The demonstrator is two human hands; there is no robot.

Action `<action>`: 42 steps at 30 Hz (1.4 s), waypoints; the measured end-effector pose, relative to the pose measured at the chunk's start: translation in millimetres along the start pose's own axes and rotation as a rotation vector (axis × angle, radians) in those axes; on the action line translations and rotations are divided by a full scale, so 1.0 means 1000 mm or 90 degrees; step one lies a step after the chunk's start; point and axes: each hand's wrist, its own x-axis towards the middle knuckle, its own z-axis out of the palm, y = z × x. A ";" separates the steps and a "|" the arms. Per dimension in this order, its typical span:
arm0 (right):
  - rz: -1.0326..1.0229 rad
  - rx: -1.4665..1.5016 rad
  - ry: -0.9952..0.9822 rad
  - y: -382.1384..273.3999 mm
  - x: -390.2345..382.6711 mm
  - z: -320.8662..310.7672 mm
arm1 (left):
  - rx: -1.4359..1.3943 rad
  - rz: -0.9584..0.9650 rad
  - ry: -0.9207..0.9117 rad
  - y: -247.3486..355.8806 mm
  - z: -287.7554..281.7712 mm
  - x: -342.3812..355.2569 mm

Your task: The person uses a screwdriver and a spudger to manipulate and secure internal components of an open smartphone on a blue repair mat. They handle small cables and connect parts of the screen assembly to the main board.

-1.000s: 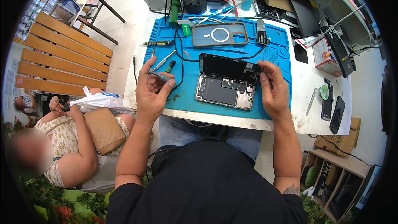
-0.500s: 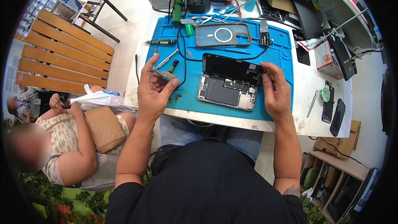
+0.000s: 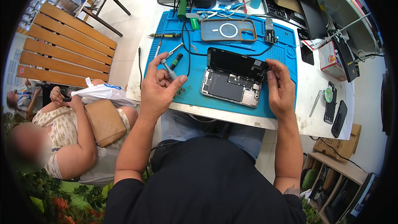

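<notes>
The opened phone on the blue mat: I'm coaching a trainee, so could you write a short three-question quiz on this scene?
1. Which hand holds the grey tool: A) left, B) right, C) neither?
2. True or false: the phone's screen is tilted up from its body.
3. Fill in: the brown-rimmed case shows a white ____ on its back.

Key: 1. A, the left hand. 2. True. 3. Ring.

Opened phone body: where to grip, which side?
Phone body: probably the rim at its short ends, from left and right. It lies flat with insides facing up, and the raised screen, held at its right end by the right hand, blocks the far side.
</notes>
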 end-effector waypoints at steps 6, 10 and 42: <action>0.007 0.011 -0.007 0.001 0.000 0.000 | 0.000 -0.033 -0.014 0.006 0.014 -0.003; 0.005 0.006 -0.006 0.000 0.000 0.000 | 0.022 -0.034 -0.018 0.005 0.015 -0.003; 0.005 -0.001 -0.012 -0.003 0.000 -0.001 | 0.194 0.012 -0.018 0.006 0.014 0.007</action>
